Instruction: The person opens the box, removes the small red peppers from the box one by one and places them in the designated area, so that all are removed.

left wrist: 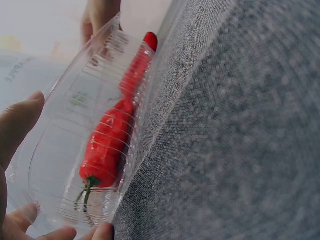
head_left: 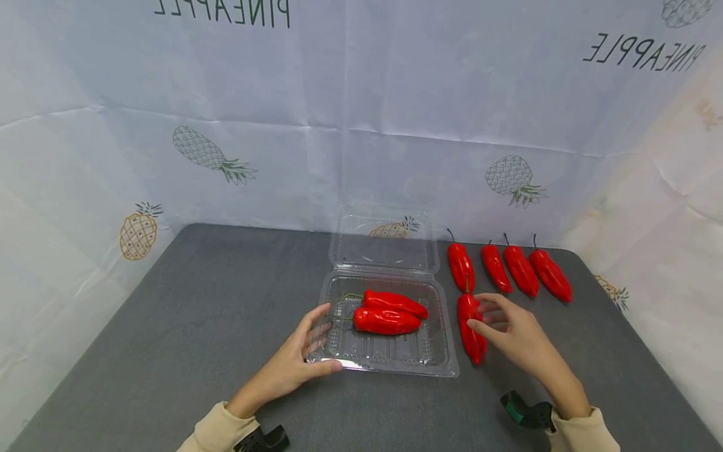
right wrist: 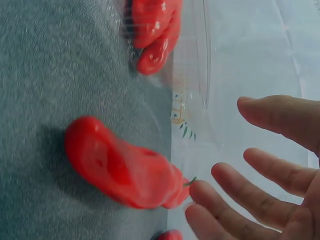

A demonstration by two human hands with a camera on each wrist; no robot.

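Observation:
A clear plastic clamshell box [head_left: 437, 355] lies with its lid [head_left: 384, 254] folded back; two red peppers [head_left: 386, 321] are side by side in its tray. My left hand [head_left: 296, 355] holds the tray's near left corner, thumb at the front rim, fingers along the left wall. In the left wrist view the fingertips [left wrist: 104, 232] sit low against the plastic. Right of the box lies another red pepper [head_left: 470, 329]. Over it my right hand [head_left: 516, 333] has its fingers spread; the right wrist view shows a gap between this hand [right wrist: 270, 200] and the pepper [right wrist: 130, 172].
Behind the nearest pepper lies another red pepper [head_left: 461, 267]. Three more, including a pepper [head_left: 550, 275] at the far right, lie near the back edge of the dark grey table [head_left: 226, 301]. A pale pineapple-print cloth [head_left: 305, 163] hangs behind the table.

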